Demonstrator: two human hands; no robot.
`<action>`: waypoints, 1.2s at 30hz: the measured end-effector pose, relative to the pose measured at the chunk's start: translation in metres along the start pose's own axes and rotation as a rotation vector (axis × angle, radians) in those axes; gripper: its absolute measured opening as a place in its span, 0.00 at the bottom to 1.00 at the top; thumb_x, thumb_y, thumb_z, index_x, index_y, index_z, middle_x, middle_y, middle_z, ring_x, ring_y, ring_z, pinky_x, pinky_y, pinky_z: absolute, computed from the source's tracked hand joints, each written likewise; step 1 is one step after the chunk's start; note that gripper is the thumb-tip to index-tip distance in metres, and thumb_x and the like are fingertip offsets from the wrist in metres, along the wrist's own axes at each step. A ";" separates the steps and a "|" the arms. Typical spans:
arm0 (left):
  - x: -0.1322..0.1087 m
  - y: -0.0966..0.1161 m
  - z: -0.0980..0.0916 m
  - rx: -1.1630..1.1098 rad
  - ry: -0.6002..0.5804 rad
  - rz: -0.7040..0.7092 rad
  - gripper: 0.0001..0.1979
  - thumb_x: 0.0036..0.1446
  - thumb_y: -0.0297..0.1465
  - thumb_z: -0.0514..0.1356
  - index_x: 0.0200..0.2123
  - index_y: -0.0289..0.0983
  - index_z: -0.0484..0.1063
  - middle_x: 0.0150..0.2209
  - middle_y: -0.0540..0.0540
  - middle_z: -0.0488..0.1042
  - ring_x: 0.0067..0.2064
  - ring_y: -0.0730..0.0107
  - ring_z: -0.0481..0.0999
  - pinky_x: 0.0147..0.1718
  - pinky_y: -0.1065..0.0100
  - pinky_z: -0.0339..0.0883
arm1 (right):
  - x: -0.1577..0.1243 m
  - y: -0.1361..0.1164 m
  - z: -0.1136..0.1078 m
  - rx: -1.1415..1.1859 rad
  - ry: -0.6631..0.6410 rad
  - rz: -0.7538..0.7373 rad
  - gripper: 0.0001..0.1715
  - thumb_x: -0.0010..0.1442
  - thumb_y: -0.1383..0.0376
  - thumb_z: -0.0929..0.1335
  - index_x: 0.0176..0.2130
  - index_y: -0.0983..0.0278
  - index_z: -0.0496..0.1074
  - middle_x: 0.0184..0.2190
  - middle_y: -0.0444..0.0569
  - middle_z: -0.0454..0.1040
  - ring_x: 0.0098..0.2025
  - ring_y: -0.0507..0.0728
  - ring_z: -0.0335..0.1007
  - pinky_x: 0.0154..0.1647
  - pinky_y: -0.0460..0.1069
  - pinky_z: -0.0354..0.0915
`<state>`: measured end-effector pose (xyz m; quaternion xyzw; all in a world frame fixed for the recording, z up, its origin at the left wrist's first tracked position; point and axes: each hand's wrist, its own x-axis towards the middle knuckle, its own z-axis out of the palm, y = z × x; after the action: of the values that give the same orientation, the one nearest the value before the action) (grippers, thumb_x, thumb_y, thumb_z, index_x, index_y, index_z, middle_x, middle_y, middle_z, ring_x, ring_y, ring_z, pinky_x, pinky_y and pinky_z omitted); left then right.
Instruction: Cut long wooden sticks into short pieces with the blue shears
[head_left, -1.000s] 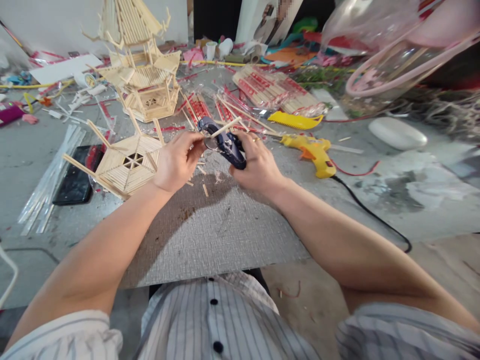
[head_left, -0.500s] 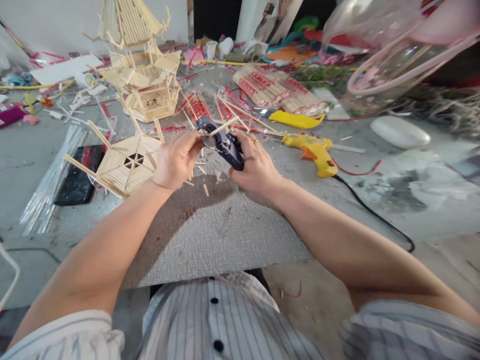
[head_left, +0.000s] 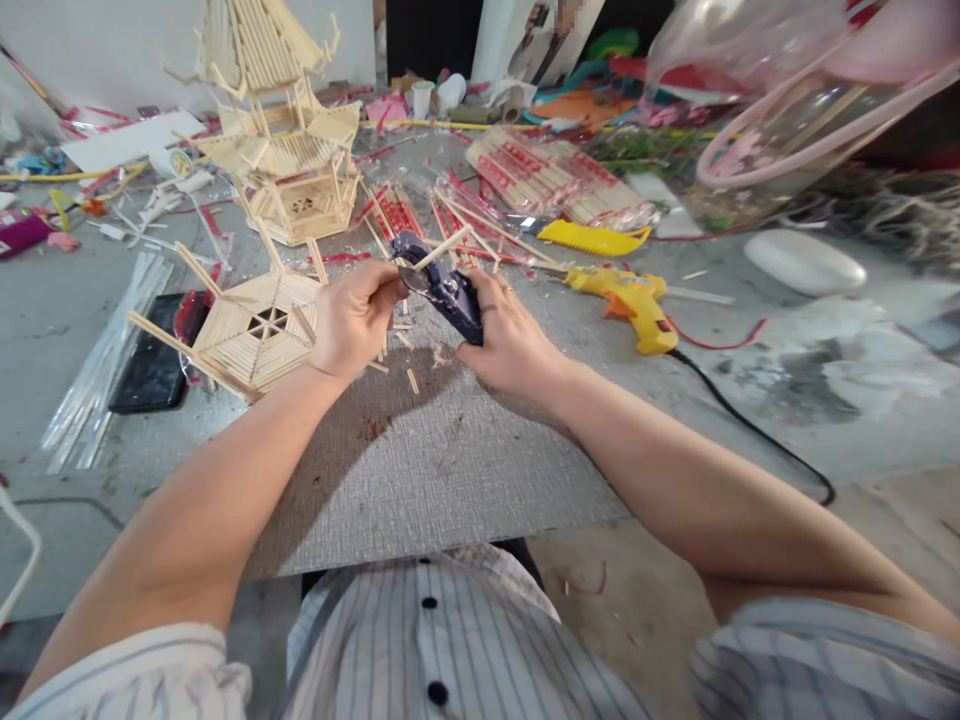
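My right hand point(head_left: 514, 330) is wrapped round the handles of a dark blue hand cutter point(head_left: 459, 300), held above the table with its head pointing up and left. A thin wooden stick point(head_left: 446, 247) lies across the cutter's jaws, its free end sticking out to the upper right. At the jaws, my left hand point(head_left: 346, 318) pinches the stick's near end, which its fingers mostly hide. Left of that hand sits a hexagonal stick base point(head_left: 244, 345) with upright posts. Short cut pieces of stick point(head_left: 412, 380) lie below the cutter.
Behind the base stands a stick pagoda point(head_left: 300, 150). A yellow glue gun point(head_left: 626, 300) with a black cord and a yellow saw-edged tool point(head_left: 592, 238) lie at the right. Packs of sticks point(head_left: 525, 170) are behind. Clear glue sticks point(head_left: 105, 360) and a black phone-like slab point(head_left: 150, 375) lie left.
The cutter, the stick and both hands have shifted very slightly to the left. The stick's free end sits a little higher. Both hands keep their hold.
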<state>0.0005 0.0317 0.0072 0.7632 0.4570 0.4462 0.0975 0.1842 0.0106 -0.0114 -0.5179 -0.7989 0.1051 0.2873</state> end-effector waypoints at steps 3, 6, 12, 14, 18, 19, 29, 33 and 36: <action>-0.003 -0.005 0.005 -0.018 -0.012 -0.062 0.14 0.61 0.40 0.47 0.32 0.42 0.68 0.19 0.52 0.68 0.24 0.77 0.71 0.25 0.72 0.65 | -0.003 -0.004 0.002 -0.034 0.050 0.057 0.41 0.44 0.68 0.63 0.57 0.68 0.49 0.53 0.63 0.59 0.56 0.69 0.54 0.55 0.64 0.53; -0.006 -0.007 0.008 -0.052 -0.030 -0.116 0.15 0.62 0.41 0.45 0.33 0.42 0.67 0.18 0.54 0.67 0.21 0.78 0.69 0.23 0.72 0.64 | -0.004 -0.006 0.002 -0.033 0.031 0.067 0.41 0.44 0.67 0.63 0.57 0.70 0.50 0.51 0.64 0.60 0.55 0.69 0.55 0.54 0.64 0.54; -0.006 -0.012 0.013 -0.190 0.005 -0.060 0.12 0.60 0.41 0.50 0.29 0.41 0.66 0.17 0.55 0.66 0.17 0.80 0.66 0.19 0.73 0.62 | -0.004 -0.005 0.001 -0.028 0.038 0.053 0.40 0.44 0.68 0.64 0.57 0.69 0.51 0.51 0.62 0.60 0.54 0.68 0.56 0.54 0.64 0.55; -0.005 -0.016 0.015 -0.223 0.032 -0.021 0.12 0.59 0.40 0.52 0.28 0.41 0.66 0.16 0.56 0.64 0.16 0.80 0.65 0.18 0.74 0.60 | -0.004 -0.006 0.002 -0.042 0.052 0.069 0.41 0.44 0.68 0.64 0.57 0.70 0.50 0.51 0.63 0.59 0.55 0.68 0.55 0.54 0.64 0.54; -0.002 -0.022 0.016 -0.282 0.066 0.028 0.12 0.58 0.39 0.54 0.26 0.40 0.65 0.15 0.57 0.64 0.15 0.81 0.64 0.17 0.75 0.59 | -0.003 -0.006 0.001 -0.041 -0.007 0.073 0.42 0.43 0.70 0.64 0.57 0.72 0.50 0.49 0.63 0.60 0.53 0.67 0.55 0.54 0.62 0.55; -0.002 -0.022 0.016 -0.282 0.067 0.037 0.11 0.58 0.39 0.54 0.26 0.40 0.65 0.15 0.57 0.64 0.15 0.81 0.64 0.18 0.75 0.59 | -0.003 -0.005 0.001 -0.038 -0.020 0.073 0.42 0.43 0.71 0.64 0.57 0.72 0.50 0.49 0.62 0.60 0.53 0.67 0.56 0.54 0.62 0.55; 0.000 -0.017 0.007 -0.042 0.052 0.108 0.09 0.58 0.35 0.54 0.29 0.39 0.70 0.24 0.51 0.72 0.28 0.75 0.73 0.28 0.72 0.64 | -0.004 -0.003 0.003 0.026 -0.026 0.084 0.42 0.42 0.70 0.63 0.56 0.67 0.50 0.50 0.61 0.58 0.53 0.69 0.54 0.52 0.65 0.53; 0.000 -0.020 0.008 -0.046 0.037 0.132 0.09 0.58 0.34 0.54 0.30 0.39 0.72 0.26 0.50 0.74 0.33 0.73 0.75 0.32 0.72 0.67 | -0.003 -0.003 0.002 0.025 -0.048 0.089 0.43 0.40 0.71 0.63 0.57 0.67 0.49 0.50 0.61 0.58 0.54 0.69 0.54 0.53 0.65 0.53; 0.000 -0.022 0.008 -0.040 0.035 0.138 0.10 0.58 0.34 0.54 0.30 0.38 0.72 0.28 0.49 0.76 0.35 0.72 0.76 0.35 0.72 0.68 | -0.002 -0.001 0.002 0.035 -0.053 0.082 0.44 0.39 0.71 0.63 0.56 0.66 0.49 0.50 0.61 0.58 0.53 0.69 0.54 0.52 0.66 0.53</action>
<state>-0.0063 0.0463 -0.0096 0.7830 0.3959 0.4741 0.0739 0.1828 0.0086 -0.0133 -0.5420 -0.7824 0.1443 0.2706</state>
